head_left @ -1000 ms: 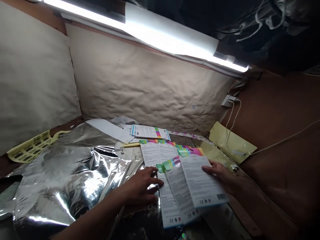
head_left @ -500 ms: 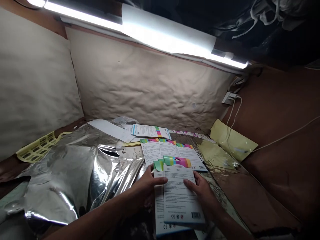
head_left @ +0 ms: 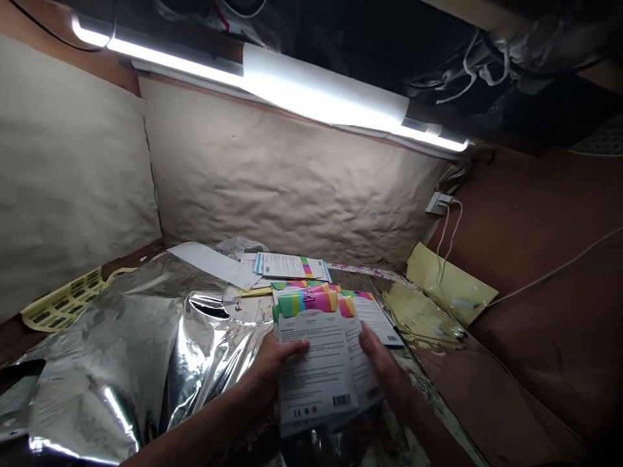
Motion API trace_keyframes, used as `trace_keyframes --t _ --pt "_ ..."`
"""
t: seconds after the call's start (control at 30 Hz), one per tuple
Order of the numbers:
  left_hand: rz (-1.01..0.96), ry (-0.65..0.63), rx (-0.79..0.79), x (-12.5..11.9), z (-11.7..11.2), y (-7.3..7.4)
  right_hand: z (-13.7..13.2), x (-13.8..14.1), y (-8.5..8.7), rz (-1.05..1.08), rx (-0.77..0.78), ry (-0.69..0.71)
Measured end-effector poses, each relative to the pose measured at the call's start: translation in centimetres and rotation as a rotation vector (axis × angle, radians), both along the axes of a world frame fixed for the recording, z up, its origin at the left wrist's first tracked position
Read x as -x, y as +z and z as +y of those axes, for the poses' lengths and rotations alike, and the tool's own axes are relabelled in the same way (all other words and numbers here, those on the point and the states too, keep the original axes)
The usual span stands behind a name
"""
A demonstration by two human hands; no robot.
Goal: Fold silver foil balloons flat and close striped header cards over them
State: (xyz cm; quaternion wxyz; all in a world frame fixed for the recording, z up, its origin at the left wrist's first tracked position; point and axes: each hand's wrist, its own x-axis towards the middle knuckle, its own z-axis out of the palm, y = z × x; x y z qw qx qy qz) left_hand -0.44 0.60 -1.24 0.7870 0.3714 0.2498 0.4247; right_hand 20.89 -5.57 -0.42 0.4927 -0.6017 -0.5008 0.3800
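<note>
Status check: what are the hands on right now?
Left hand and right hand holding a stack of rainbow-topped cards. More cards lying beyond. Crumpled silver foil beside left hand.

Rows of fine print are seen on the back of the uppermost printed card packet (head_left: pixel 311 370), but they are too small for any word to be read. A CE mark (head_left: pixel 296 411) is printed near its lower edge, followed by small symbols that cannot be told apart. A barcode (head_left: pixel 341 401) is placed at the lower right corner, its digits illegible. Fine print is also seen on the printed card (head_left: pixel 291 266) lying farther back, and dark printed blocks on the yellow label sheet (head_left: pixel 61 301) cannot be read.
</note>
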Motion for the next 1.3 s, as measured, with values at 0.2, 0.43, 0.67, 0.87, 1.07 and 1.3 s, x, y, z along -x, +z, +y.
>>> trace_keyframes --t 0.2,0.43,0.67,0.87,1.07,1.3 --pt "0.092 0.12 0.061 1.1 0.7 0.5 2.5 -2.3 -1.1 -0.103 -0.128 0.283" --pt "0.088 0.102 0.425 1.8 2.5 0.6 4.2 -14.5 -3.9 -1.319 0.029 0.214" --pt "0.094 0.153 0.258 1.3 2.1 -0.2 2.8 -13.8 -1.7 -1.407 -0.48 -0.302" --pt "0.084 0.173 0.208 1.1 2.3 -0.7 -0.5 -4.1 -1.4 -1.149 -0.809 -0.214" --pt "0.051 0.217 0.027 1.2 1.8 -0.7 -1.4 2.3 -4.1 -1.003 -0.693 0.316" --pt "0.088 0.261 -0.549 1.2 0.2 2.4 0.3 0.9 -1.4 -0.141 -0.288 0.074"
